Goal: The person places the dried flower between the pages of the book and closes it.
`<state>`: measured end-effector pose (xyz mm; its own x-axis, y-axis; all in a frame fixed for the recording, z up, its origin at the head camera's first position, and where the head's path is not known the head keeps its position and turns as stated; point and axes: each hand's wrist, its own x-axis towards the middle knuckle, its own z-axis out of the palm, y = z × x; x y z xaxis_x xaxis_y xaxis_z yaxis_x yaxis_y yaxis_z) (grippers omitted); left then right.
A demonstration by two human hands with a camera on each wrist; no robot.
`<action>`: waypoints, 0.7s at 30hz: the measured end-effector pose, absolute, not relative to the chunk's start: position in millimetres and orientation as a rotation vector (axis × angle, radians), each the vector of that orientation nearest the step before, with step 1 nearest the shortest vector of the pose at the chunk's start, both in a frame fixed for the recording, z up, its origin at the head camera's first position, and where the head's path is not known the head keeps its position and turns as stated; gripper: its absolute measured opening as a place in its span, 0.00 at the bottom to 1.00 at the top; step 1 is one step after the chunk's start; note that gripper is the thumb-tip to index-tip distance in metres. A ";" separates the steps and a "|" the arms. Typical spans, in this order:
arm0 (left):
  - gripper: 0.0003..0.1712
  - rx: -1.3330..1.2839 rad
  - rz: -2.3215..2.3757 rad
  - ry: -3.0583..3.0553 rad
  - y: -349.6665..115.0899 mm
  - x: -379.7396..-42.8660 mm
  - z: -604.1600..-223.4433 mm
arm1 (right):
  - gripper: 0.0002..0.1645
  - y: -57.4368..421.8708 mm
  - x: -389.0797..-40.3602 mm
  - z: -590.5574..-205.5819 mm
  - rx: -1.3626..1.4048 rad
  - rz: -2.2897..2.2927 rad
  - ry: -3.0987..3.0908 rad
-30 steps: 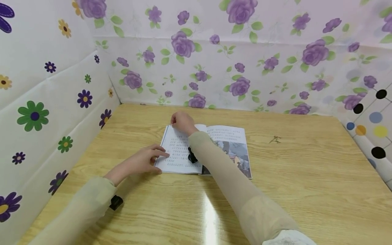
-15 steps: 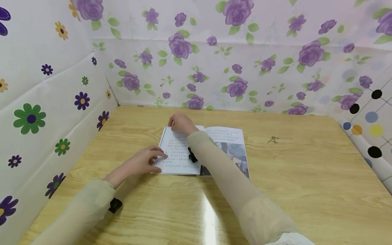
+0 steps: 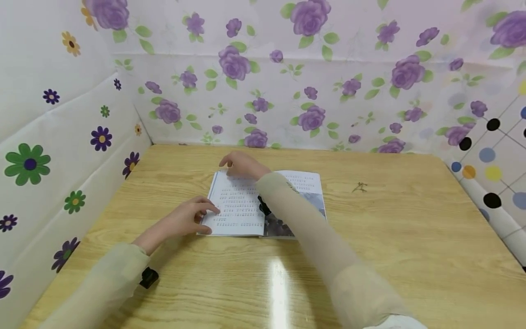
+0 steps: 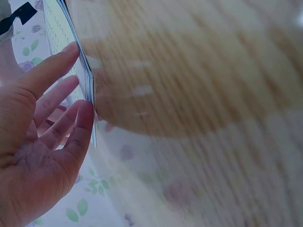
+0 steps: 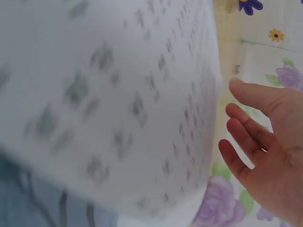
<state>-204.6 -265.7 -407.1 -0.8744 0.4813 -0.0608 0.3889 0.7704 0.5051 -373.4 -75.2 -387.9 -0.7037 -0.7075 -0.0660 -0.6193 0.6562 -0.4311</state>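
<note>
An open book (image 3: 240, 205) lies on the wooden table, a printed text page on the left and a partly illustrated page on the right. My left hand (image 3: 184, 218) rests at the book's lower left edge; in the left wrist view that hand (image 4: 45, 137) has thumb and fingertips against the page edges (image 4: 88, 80). At the top left of the book is my right hand (image 3: 244, 165), fingers loosely bent. The right wrist view has this hand (image 5: 279, 142) with fingers apart beside the printed page (image 5: 137, 104). My right forearm covers part of the right page.
A small dark twig-like mark (image 3: 360, 187) shows on the table (image 3: 394, 237) to the right of the book. Flower-patterned sheeting (image 3: 279, 91) stands behind the table and along the left. Black clips (image 3: 149, 277) sit at both wrists.
My right hand's curled fingers have loosened and spread at the top left corner, and it has shifted slightly right over the book. The left hand stays put. The head view has turned slightly right.
</note>
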 end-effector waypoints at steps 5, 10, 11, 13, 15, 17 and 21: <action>0.25 0.680 0.763 2.770 -266.1 -203.2 -410.5 | 0.22 -56.2 -369.6 -376.8 -1.161 -0.666 2.644; 0.26 0.673 0.777 2.773 -266.6 -202.3 -412.5 | 0.19 -24.2 -366.3 -365.5 -1.154 -0.821 2.694; 0.26 0.673 0.778 2.773 -266.6 -202.4 -412.7 | 0.19 -16.5 -365.2 -362.9 -1.139 -0.845 2.713; 0.26 0.685 0.780 2.771 -266.4 -202.7 -412.9 | 0.18 -0.7 -363.7 -359.4 -1.103 -0.901 2.742; 0.26 0.690 0.777 2.773 -266.2 -203.1 -413.2 | 0.17 15.3 -360.6 -356.0 -1.056 -0.944 2.781; 0.26 0.688 0.777 2.776 -265.9 -203.3 -413.3 | 0.16 30.3 -357.4 -354.0 -1.024 -0.988 2.819; 0.26 0.685 0.780 2.775 -265.1 -203.8 -412.6 | 0.14 56.5 -350.9 -357.4 -1.007 -1.026 2.880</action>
<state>-203.8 -265.1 -412.6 -0.8778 0.4768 -0.0458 0.3831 0.7563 0.5303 -350.9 56.5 -357.4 -0.8014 -0.5345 0.2684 -0.5838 0.6016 -0.5452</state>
